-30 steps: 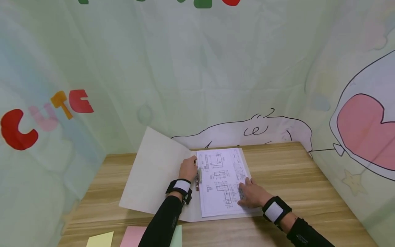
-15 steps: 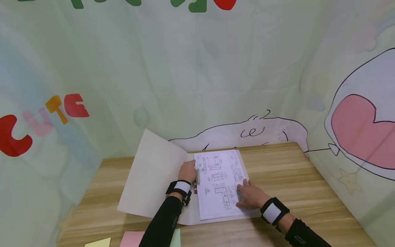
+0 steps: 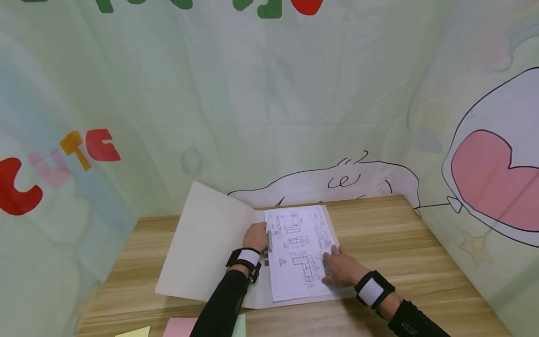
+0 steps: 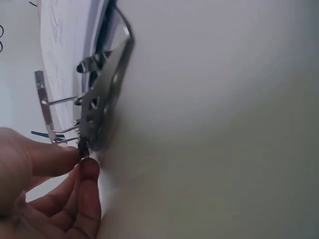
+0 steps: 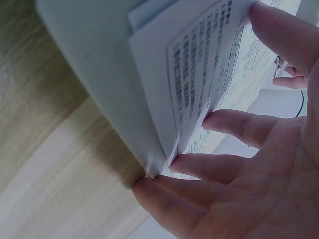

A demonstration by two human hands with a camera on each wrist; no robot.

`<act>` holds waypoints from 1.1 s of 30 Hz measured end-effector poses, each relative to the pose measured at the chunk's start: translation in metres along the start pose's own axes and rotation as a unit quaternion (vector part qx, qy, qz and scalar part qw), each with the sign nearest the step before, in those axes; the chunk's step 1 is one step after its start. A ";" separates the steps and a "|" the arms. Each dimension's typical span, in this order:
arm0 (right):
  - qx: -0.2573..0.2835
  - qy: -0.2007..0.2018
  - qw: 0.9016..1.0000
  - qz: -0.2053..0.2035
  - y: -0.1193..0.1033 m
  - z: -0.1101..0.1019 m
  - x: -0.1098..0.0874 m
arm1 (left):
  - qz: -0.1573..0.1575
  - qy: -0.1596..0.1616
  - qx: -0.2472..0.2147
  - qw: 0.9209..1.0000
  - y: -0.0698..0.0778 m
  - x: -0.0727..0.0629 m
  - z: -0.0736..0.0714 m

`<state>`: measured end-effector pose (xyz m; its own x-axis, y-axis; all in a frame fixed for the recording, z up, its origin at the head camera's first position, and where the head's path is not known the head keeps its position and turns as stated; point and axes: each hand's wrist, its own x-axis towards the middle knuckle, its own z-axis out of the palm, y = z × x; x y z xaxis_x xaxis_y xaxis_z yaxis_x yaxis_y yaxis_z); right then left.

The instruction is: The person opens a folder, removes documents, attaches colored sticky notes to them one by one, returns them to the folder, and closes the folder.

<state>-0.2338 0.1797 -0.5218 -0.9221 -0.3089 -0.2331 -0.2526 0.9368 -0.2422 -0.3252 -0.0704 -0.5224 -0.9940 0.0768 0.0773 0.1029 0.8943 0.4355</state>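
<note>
A white file folder [image 3: 210,238] lies open on the table with its cover raised at the left. White sheets with line drawings [image 3: 294,276] sit on its right side, beside a metal lever clip [image 4: 102,94] at the spine. My left hand [image 3: 255,237] pinches the lower end of this clip between thumb and fingertip, as the left wrist view shows. In that view a thin metal bar on wires stands out from the clip. My right hand [image 3: 343,269] rests with spread, fairly straight fingers [image 5: 239,127] on the sheets' right edge, and fingertips reach the folder's edge.
Near the table's [image 3: 421,262] front edge lie a pink paper [image 3: 178,327], a yellow paper [image 3: 134,332] and a pale green paper [image 3: 241,325], partly behind the left sleeve. A printed cloth backdrop [image 3: 252,103] stands around the table's back and sides.
The head view has shifted slightly. The folder's raised cover has leaned a little farther left. My left hand stays at the clip and my right hand stays on the sheets.
</note>
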 end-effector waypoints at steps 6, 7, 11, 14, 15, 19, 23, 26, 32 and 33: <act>-0.005 0.011 1.000 -0.014 0.000 0.001 -0.001 | 0.023 0.000 0.047 0.999 0.004 -0.014 -0.003; -0.008 0.013 1.000 -0.017 0.000 0.001 -0.002 | 0.027 0.002 0.056 0.998 0.004 -0.017 -0.004; -0.015 0.014 1.000 -0.020 0.002 0.003 -0.002 | 0.018 0.000 0.076 0.997 0.009 -0.032 -0.008; -0.014 0.011 1.000 -0.018 0.003 0.003 -0.002 | 0.009 -0.010 0.088 0.996 0.014 -0.044 -0.011; -0.013 0.010 1.000 -0.018 0.003 0.003 -0.003 | 0.009 -0.013 0.096 0.995 0.015 -0.048 -0.012; -0.015 0.010 1.000 -0.019 0.002 0.003 -0.003 | 0.026 -0.019 0.136 0.990 0.017 -0.066 -0.016; -0.013 0.007 1.000 -0.016 0.001 0.003 -0.003 | 0.056 -0.022 0.182 0.981 0.018 -0.088 -0.024; -0.013 0.008 1.000 -0.018 0.001 0.002 -0.002 | 0.068 -0.035 0.188 0.979 0.018 -0.104 -0.032; -0.011 0.011 1.000 -0.024 0.000 0.000 -0.003 | 0.081 -0.047 0.192 0.977 0.013 -0.130 -0.049; -0.009 0.011 1.000 -0.024 0.000 0.000 -0.004 | 0.083 -0.040 0.195 0.976 0.011 -0.134 -0.053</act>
<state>-0.2306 0.1808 -0.5206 -0.9152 -0.3494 -0.2011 -0.3012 0.9242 -0.2347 -0.1892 -0.0941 -0.4808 -0.9661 0.2549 0.0402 0.2567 0.9653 0.0471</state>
